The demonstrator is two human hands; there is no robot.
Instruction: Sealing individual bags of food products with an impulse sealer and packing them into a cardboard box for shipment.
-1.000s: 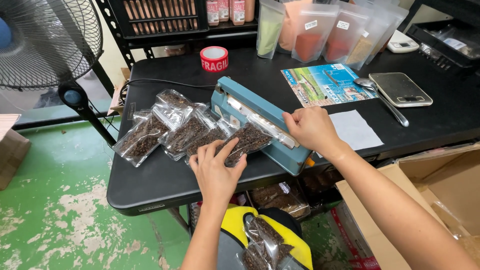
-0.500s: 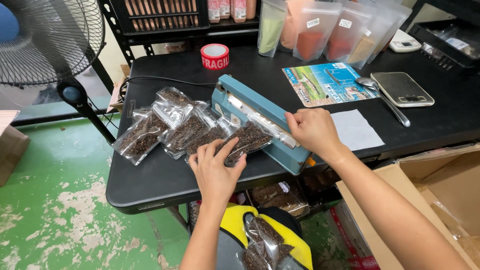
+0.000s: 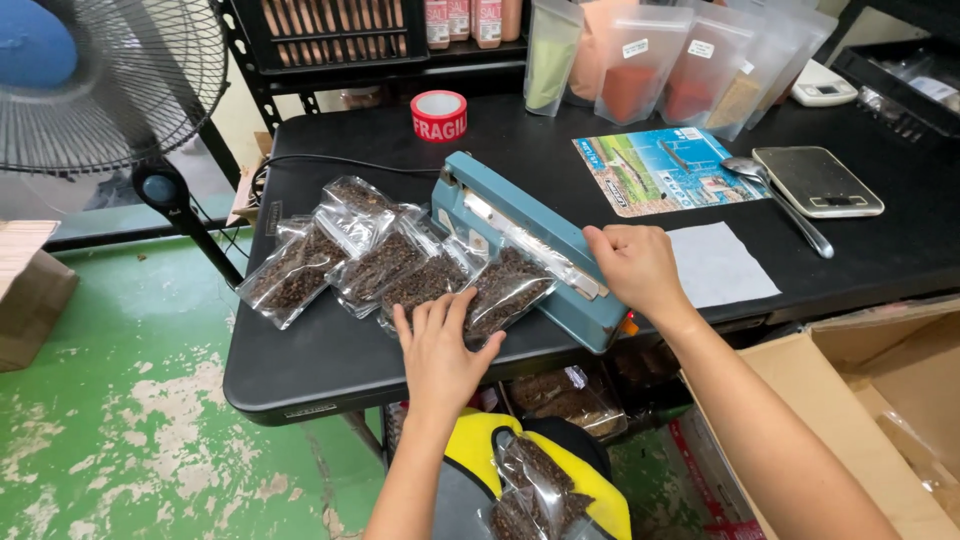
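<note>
Several clear plastic pouches of dark peppercorns (image 3: 385,262) lie fanned on our black matte worktop (image 3: 330,360). Our left hand (image 3: 440,350) rests flat, fingers spread, on one crinkly pouch (image 3: 505,290) whose mouth sits under the teal metal heat sealer (image 3: 530,245). Our right hand (image 3: 635,265) curls closed over its bar.

Small packing workshop, my station. Black worktop (image 3: 330,360) carries blue heat sealer (image 3: 530,245), row of clear filled bags (image 3: 390,265), tape roll (image 3: 439,115), scale (image 3: 817,181), spoon (image 3: 780,195). Standing pouches (image 3: 650,65) at back, crate rack (image 3: 330,35) behind. Worn green floor (image 3: 120,430), pedestal fan (image 3: 90,80), cardboard boxes (image 3: 880,400) beside me.
</note>
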